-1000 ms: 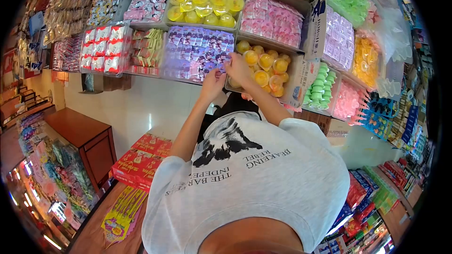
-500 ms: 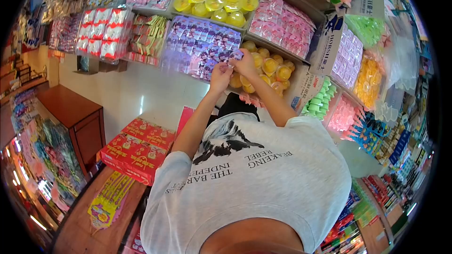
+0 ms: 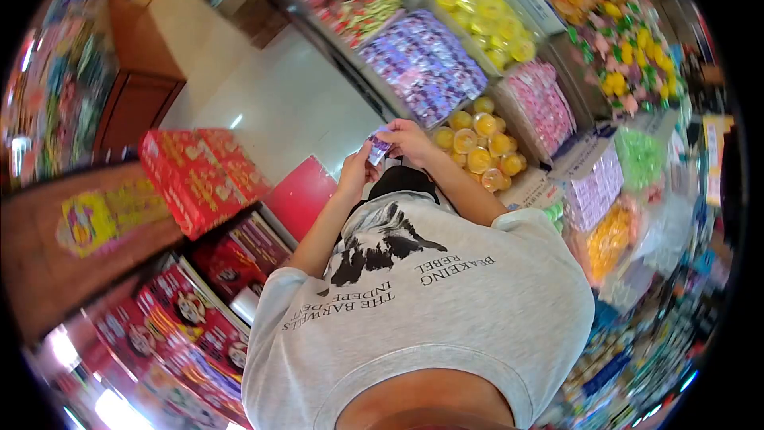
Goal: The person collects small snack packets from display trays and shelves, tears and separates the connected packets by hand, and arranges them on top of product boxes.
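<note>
A small purple printed packet [image 3: 378, 148] is pinched between my two hands, close in front of my waist. My left hand [image 3: 357, 169] grips its lower left side, with the fingers curled. The fingers of my right hand [image 3: 407, 142] close on its upper right edge. Just beyond my hands, a bin of similar purple packets [image 3: 426, 64] is filled to the top. Beside my right forearm lie round orange-yellow cups [image 3: 480, 159] in a carton. What the packet contains cannot be made out.
Bins of yellow round packs [image 3: 485, 16] and pink packets [image 3: 541, 103] stand farther off. Red gift boxes [image 3: 199, 179] sit on a wooden counter [image 3: 48, 215] to the left. A red panel [image 3: 301, 197] is near my left forearm. Pale floor [image 3: 270, 95] shows beyond.
The view has turned, so the bins appear farther right. My hands have drawn back from the edge of the purple packet bin toward my body, with the packet between them.
</note>
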The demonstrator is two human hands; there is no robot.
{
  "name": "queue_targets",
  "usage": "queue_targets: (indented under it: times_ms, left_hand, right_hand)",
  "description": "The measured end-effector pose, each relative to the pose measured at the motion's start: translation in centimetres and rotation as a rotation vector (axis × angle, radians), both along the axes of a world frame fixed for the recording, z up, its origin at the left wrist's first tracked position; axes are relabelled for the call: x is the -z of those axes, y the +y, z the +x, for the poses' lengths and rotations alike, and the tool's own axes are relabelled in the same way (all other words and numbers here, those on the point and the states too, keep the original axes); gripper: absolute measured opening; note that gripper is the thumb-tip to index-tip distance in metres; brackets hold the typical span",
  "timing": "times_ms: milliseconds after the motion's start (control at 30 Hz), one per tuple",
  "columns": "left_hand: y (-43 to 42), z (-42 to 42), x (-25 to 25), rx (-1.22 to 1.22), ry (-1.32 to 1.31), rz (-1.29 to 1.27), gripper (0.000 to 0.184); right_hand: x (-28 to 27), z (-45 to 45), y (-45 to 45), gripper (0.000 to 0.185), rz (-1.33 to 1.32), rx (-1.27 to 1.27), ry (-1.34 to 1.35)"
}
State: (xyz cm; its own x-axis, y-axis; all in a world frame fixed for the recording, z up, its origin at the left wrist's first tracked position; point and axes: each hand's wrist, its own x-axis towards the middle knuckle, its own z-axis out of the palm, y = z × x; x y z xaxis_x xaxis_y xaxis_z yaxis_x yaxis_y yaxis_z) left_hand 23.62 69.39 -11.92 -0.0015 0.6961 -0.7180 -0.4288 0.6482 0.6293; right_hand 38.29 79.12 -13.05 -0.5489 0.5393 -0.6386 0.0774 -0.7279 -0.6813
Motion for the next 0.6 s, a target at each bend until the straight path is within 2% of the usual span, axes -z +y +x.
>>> queue_targets:
  times_ms: [133,200,267,400,433,600]
  left_hand:
    - [-9.1,-3.6,-1.0,-0.188,0.083,0.002,0.041]
    - [-13.9,-4.3,-1.7,-0.356,0.132,0.028,0.043]
    - [-19.1,-4.8,-1.8,-0.476,0.284,0.076,0.044]
    - [-29.2,-4.8,-1.0,-0.741,0.331,0.077,0.043]
    - [-30.4,-4.1,-0.6,-0.950,0.379,0.088,0.041]
    - [-39.9,-3.2,-1.5,-1.217,0.373,0.048,0.038]
  right_hand:
    - [-2.2,-6.3,-5.5,0.019,0.024,-0.260,0.071]
    - [-2.2,-9.3,-9.1,0.018,0.045,-0.367,0.080]
    - [-2.4,-11.8,-13.1,0.018,0.010,-0.473,0.095]
    - [-2.0,-15.8,-21.7,0.018,0.037,-0.716,0.074]
    - [-2.3,-16.5,-23.8,0.018,0.047,-0.772,0.069]
    - [-2.8,-18.7,-33.2,0.018,0.022,-1.035,0.083]
